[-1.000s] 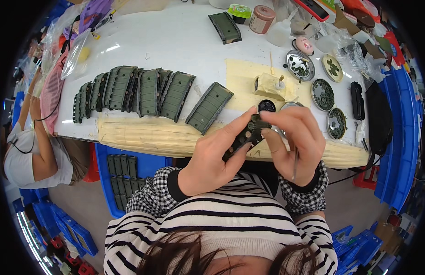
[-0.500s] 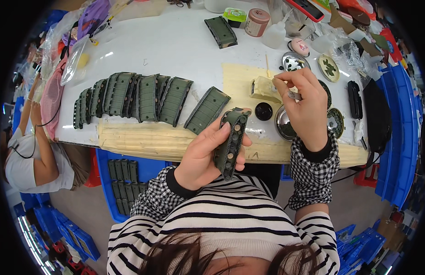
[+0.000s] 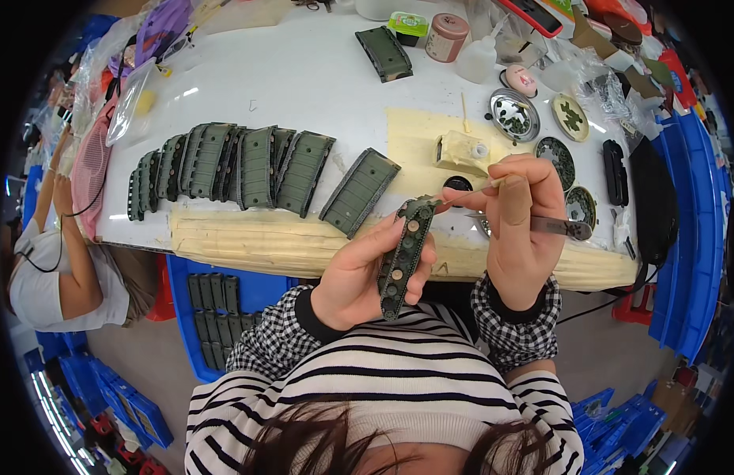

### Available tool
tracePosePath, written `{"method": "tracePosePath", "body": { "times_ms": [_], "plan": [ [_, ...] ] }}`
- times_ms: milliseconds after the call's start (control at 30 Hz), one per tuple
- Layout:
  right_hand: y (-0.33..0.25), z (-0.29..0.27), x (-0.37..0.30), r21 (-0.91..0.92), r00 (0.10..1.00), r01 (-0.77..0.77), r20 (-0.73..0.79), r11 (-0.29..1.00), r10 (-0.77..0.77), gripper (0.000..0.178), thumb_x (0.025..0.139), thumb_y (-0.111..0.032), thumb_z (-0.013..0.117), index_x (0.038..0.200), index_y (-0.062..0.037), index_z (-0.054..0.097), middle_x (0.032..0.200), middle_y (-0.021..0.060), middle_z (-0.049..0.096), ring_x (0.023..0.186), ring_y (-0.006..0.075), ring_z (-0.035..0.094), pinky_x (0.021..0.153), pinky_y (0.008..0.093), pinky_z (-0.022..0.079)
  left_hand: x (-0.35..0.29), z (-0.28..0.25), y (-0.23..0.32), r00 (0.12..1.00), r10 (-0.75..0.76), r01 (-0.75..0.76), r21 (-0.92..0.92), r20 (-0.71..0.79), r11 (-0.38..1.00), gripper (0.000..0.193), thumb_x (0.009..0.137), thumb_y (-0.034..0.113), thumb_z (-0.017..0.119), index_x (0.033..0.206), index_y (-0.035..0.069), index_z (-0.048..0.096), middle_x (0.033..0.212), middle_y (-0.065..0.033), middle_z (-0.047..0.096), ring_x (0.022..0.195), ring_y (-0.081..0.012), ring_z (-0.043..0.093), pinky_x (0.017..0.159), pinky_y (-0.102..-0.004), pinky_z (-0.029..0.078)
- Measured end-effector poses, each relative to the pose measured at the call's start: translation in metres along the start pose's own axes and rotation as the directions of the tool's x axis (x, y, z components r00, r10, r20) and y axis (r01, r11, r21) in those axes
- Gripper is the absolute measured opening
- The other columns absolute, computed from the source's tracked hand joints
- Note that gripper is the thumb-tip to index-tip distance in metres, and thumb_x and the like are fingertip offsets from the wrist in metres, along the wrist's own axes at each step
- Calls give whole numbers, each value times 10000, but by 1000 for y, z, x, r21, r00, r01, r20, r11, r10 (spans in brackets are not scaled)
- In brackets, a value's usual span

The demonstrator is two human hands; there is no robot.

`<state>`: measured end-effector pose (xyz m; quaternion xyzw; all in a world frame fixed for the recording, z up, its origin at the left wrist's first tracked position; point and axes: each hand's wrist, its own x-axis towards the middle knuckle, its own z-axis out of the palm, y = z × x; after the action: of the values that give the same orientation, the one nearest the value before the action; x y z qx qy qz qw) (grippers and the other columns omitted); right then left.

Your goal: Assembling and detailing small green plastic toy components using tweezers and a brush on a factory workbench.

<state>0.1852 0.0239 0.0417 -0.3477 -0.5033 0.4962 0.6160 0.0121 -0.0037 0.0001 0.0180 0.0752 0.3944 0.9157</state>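
Observation:
My left hand (image 3: pixel 347 273) is closed around a dark green model tank hull (image 3: pixel 403 265), held tilted with its row of wheels and track facing up. Between thumb and fingertips of my right hand (image 3: pixel 525 229) is a thin pale stick (image 3: pixel 484 188), whose tip is at or very near the far end of the hull. Metal tweezers (image 3: pixel 565 227) also lie in that hand, their broad end sticking out to the right. Just beyond the hands are a small black round pot (image 3: pixel 457 184) and a block wrapped in yellowish tape (image 3: pixel 454 150).
Green model pieces (image 3: pixel 260 166) stand in a row at left, one piece (image 3: pixel 359 192) apart from them. Round dishes (image 3: pixel 513 115) with small dark parts sit at right. A blue tray (image 3: pixel 189 317) of similar pieces is below the table edge. Another person (image 3: pixel 66 277) sits at far left.
My right hand has come down and toward the hull from the taped block, bringing the stick's tip to its far end. The tweezers now show plainly. My left hand and hull have barely shifted.

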Motion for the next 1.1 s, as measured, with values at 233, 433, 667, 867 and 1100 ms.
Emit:
{"method": "tracePosePath", "body": {
  "times_ms": [233, 433, 667, 867, 1100],
  "plan": [
    [-2, 5, -1, -66, 1000, -25, -16, 998, 24, 179, 1014, -131, 471, 1035, 43, 509, 957, 74, 509, 810, 142, 596, 760, 374, 601, 0, -3, -1, 1000, -5, 5, 10, -3, 1000, 479, 1032, 272, 413, 1439, 36, 331, 972, -114, 641, 704, -183, 650, 604, -295, 570],
    [1, 3, -2, -43, 1000, -25, -4, 999, 25, 183, 1006, -134, 498, 1051, 44, 506, 986, 88, 531, 818, 164, 634, 747, 323, 584, -1, -4, -1, 1000, -10, 10, 3, -2, 1000, 491, 1029, 280, 419, 1443, 35, 326, 965, -110, 641, 710, -177, 647, 616, -300, 577],
    [2, -18, 13, -375, 975, 126, -126, 918, -185, 151, 979, -101, 555, 1025, 43, 548, 934, 56, 578, 795, 129, 657, 683, 232, 531, -4, 8, 4, 992, 113, -89, 346, -50, 934, 580, 1042, 313, 365, 1513, 44, 160, 1151, -124, 576, 833, -215, 637, 701, -327, 557],
    [17, -28, 32, -866, 914, 259, 76, 428, -398, 112, 822, 13, 690, 926, -11, 657, 838, 83, 567, 645, 180, 578, 539, 272, 448, -5, 24, 7, 963, 250, -153, 559, -101, 815, 563, 1045, 313, 374, 1509, 44, 204, 1365, -191, 466, 1093, -232, 605, 952, -383, 507],
    [0, -22, 18, -721, 904, 302, 9, 624, -427, 79, 932, -49, 614, 947, 28, 618, 900, 73, 565, 740, 109, 597, 602, 255, 469, -12, 15, 6, 908, 417, -206, 908, 38, 365, 598, 946, 135, 588, 1469, 30, 318, 1264, -103, 517, 1064, -140, 537, 907, -277, 464]
  ]
}}
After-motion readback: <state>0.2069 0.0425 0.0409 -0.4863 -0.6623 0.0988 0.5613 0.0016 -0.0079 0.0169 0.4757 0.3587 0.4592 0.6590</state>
